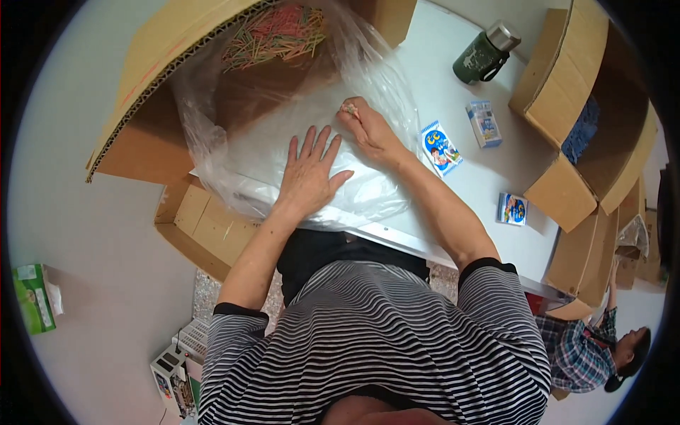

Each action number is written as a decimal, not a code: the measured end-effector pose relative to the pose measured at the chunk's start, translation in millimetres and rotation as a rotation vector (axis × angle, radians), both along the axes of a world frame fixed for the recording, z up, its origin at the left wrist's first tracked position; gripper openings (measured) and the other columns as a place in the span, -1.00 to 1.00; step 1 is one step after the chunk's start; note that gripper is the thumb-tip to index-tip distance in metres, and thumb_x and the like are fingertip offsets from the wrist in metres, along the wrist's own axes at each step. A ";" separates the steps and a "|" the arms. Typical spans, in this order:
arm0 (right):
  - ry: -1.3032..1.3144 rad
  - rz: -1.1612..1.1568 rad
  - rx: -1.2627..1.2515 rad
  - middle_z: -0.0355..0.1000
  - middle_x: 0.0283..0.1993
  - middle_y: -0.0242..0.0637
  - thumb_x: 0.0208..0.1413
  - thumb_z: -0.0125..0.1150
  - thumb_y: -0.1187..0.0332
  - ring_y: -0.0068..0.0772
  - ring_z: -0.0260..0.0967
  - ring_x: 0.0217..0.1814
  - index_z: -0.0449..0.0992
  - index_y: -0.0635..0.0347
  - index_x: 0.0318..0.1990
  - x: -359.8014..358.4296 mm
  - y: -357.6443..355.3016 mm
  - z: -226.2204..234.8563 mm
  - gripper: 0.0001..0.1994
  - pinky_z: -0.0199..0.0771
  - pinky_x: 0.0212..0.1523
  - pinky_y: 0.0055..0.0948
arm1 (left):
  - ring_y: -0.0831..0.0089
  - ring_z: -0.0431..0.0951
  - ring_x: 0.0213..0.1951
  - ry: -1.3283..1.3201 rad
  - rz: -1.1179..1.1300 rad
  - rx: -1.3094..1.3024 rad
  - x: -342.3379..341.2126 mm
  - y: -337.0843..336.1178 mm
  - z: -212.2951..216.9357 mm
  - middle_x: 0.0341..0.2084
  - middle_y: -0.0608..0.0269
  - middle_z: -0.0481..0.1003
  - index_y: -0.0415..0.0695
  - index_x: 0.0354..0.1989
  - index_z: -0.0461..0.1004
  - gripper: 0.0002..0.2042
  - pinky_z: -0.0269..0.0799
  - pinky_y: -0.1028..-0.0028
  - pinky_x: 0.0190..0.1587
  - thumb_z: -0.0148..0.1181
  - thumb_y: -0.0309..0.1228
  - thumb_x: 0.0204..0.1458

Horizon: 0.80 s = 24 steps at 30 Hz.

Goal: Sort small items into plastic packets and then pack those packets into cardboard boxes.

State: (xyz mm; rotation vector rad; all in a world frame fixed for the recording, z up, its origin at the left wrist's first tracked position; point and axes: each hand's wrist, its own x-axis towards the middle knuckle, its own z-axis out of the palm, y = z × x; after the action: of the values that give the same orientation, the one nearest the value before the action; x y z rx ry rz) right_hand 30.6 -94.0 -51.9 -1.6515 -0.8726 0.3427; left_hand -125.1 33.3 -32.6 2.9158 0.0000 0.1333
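My left hand point(308, 170) lies flat with its fingers spread on a clear plastic liner point(265, 152) that spills out of a large cardboard box. To its right, my right hand point(368, 131) is closed in a fist around what looks like a bundle of thin coloured sticks point(350, 110); only their pale, speckled ends show above the fist. Deep in the box point(152, 64) is a heap of loose thin sticks point(276, 35) in pink, green and yellow.
Right of my hands on the white table point(439, 78) lie a blue-and-white packet point(440, 149) and two small boxes point(484, 124) point(512, 209). A dark green flask point(485, 55) stands behind them. Another carton point(552, 92) holds blue material. At far right is another person point(584, 354).
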 end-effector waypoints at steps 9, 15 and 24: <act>-0.146 -0.041 -0.043 0.48 -0.04 -0.05 0.38 0.02 0.32 -0.10 0.47 0.00 0.39 0.26 0.02 0.5 -12.4 -3.8 -0.78 0.43 0.04 -0.32 | -0.04 -0.01 0.46 0.063 0.001 -0.034 -7.9 -3.4 17.3 0.42 -0.02 0.12 -0.19 0.37 0.22 -0.25 -0.20 -0.12 0.45 0.13 0.09 0.13; -0.130 -0.024 -0.117 0.51 -0.10 -0.06 0.39 0.00 0.28 -0.13 0.50 -0.01 0.40 0.26 0.01 1.0 -12.4 6.4 -0.76 0.44 0.07 -0.27 | 0.09 0.59 -0.08 -0.428 0.105 -0.271 -6.3 -16.7 40.2 -0.13 0.08 0.61 -0.25 -0.08 0.56 -0.69 0.36 0.03 0.15 0.36 -0.38 0.03; 0.780 0.100 0.459 0.44 -0.22 -0.35 0.37 0.10 0.16 -0.54 0.38 -0.15 0.34 0.15 -0.20 -38.7 -19.4 24.5 -0.75 0.46 -0.03 -0.37 | 0.10 0.64 -0.21 -0.153 -0.269 -0.226 141.0 -126.5 103.6 -0.30 0.00 0.63 -0.26 -0.10 0.56 -0.62 0.52 0.23 -0.11 0.37 -0.24 0.01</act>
State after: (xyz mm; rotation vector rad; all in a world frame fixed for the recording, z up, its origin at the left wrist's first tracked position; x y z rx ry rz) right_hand -8.1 -113.4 -27.4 -0.9243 -0.3906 0.7330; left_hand 15.9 -93.2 71.1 2.6423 -0.3744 0.2904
